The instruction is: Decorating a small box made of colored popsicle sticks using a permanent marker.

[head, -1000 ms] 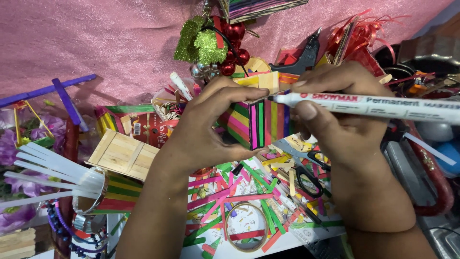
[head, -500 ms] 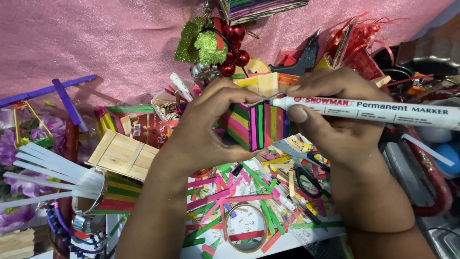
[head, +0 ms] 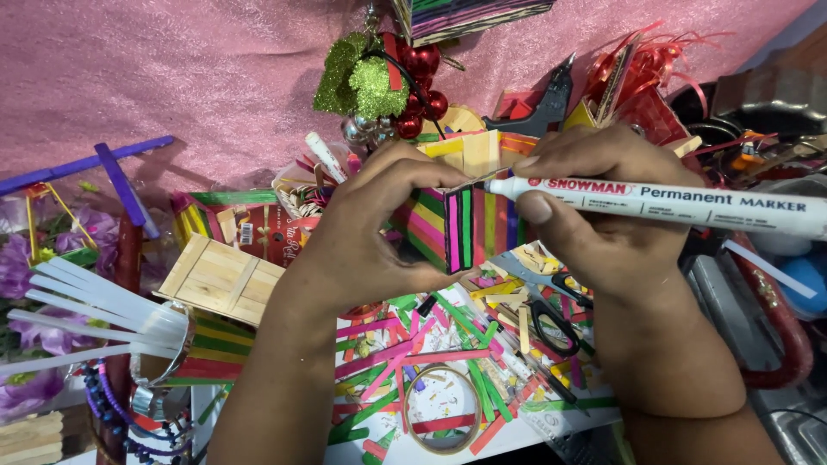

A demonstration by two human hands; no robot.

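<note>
Left hand (head: 362, 237) wrapped around a small striped box (head: 469, 220) of coloured craft sticks, thumb across its front edge, fingers curled behind, holding it up above the cluttered surface (head: 448, 405). Right hand (head: 603, 215) closed in a writing grip on a white marker (head: 655, 200), tip touching the upper edge of the box near a black stripe.

Compared with a second ago: marker barrel dropped slightly and swung a little flatter, tip drawn in from just clear of the box to rest against the top of the stripes. Box and left hand almost unmoved. Reads as the pen having gone from hovering to marking, with the black lining of the sticks under way along the top edge; only a judgement, since the tip itself is too small to see clearly.

Around the hands: loose coloured sticks (head: 413, 353) scattered below, black-handled scissors (head: 551, 319) just under the right hand, a ring of tape (head: 444, 409) nearer the body, a plain wooden crate panel (head: 222, 277) to the left, white glue sticks (head: 95, 314) at the far left, and a green glitter ornament with red balls (head: 379, 82) above on pink cloth (head: 172, 77).
</note>
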